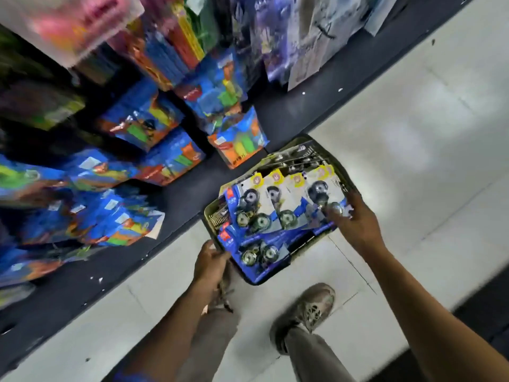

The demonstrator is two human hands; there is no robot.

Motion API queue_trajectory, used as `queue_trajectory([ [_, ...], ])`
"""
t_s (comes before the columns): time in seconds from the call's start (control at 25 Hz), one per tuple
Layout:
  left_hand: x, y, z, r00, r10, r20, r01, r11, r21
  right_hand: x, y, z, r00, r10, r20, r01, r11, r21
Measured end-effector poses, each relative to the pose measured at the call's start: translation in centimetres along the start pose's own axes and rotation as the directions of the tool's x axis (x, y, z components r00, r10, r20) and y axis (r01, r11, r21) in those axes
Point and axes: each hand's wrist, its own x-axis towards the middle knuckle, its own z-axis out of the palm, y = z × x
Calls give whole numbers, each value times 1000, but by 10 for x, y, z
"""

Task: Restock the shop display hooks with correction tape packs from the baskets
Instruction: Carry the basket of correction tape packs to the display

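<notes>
Below me one shoe [311, 312] stands on the floor [413, 133], and I see my left hand [210, 261] gripping the basket [210, 216] edge while my right hand [355, 224] pinches one of roughly five packs [256, 213] inside.

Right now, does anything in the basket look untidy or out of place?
Yes. The blue-and-white correction tape packs lie loose and overlapping in the dark rectangular wire basket, tilted at different angles. The right hand pinches one at the edge; the left hand holds the rim. No damage shows.
</notes>
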Motion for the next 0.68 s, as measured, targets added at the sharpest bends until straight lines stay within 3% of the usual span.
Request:
queue_trajectory([
  [0.2,117,-40,31,992,-121,-36,114,981,-154,106,38,43,974,-45,-224,18,993,-118],
  [0.32,142,-40,41,984,-177,-3,159,891,-424,155,47,49,981,-6,-194,-43,969,-244],
  [0.44,134,-30,44,967,-250,53,231,763,-604,187,50,50,987,107,-122,-127,977,-173],
  [0.6,128,-27,49,970,-210,123,239,716,-656,206,49,35,971,233,-54,-229,971,72],
  [0.68,127,-26,51,975,-186,125,220,698,-681,205,49,34,973,227,-33,-222,969,107],
])
